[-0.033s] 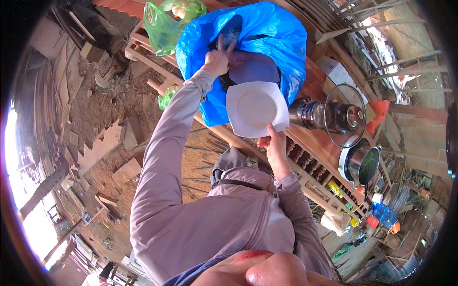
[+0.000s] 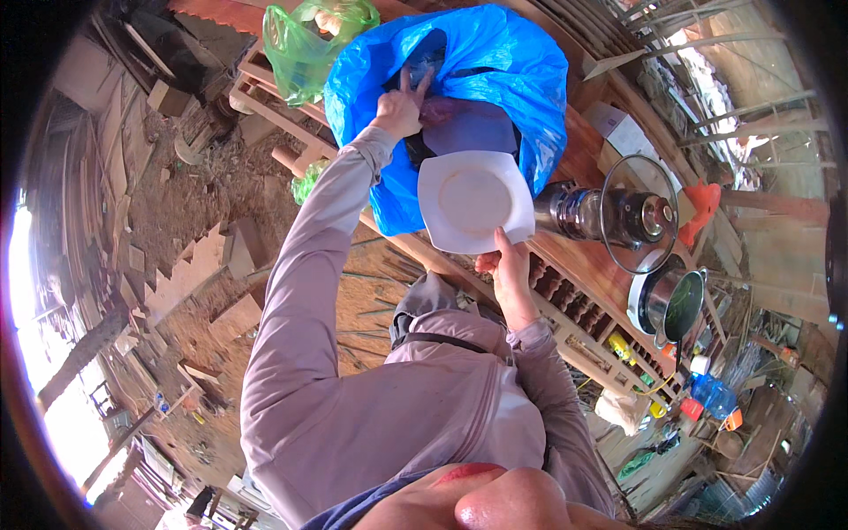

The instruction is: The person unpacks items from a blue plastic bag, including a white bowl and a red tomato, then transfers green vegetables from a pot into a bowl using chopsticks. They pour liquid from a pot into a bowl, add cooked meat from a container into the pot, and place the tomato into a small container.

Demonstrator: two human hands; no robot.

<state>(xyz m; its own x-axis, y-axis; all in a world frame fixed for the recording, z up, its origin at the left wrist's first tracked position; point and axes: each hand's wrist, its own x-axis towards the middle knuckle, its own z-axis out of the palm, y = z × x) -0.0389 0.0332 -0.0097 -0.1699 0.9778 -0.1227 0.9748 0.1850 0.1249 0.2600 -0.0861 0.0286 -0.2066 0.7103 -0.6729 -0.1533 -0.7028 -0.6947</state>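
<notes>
A white squarish plate point(image 2: 477, 199) is held by its near edge in my right hand point(image 2: 512, 272), thumb on top and fingers beneath. The plate lies over the near side of a large blue plastic bag point(image 2: 530, 79), whose mouth is spread wide. My left hand point(image 2: 399, 110) reaches into the left side of that mouth with two fingers stretched apart. Inside the bag, beside these fingers, are a dark smooth thing point(image 2: 468, 131) and a crumpled clear plastic wrap point(image 2: 428, 55). What lies deeper in the bag is hidden.
A green plastic bag point(image 2: 296, 53) sits left of the blue one. Rightward along the wooden bench point(image 2: 587, 256) stand a dark portable stove point(image 2: 574, 212), a glass lid point(image 2: 638, 212) and a metal pot point(image 2: 676, 305). Wood scraps point(image 2: 190, 274) litter the floor at left.
</notes>
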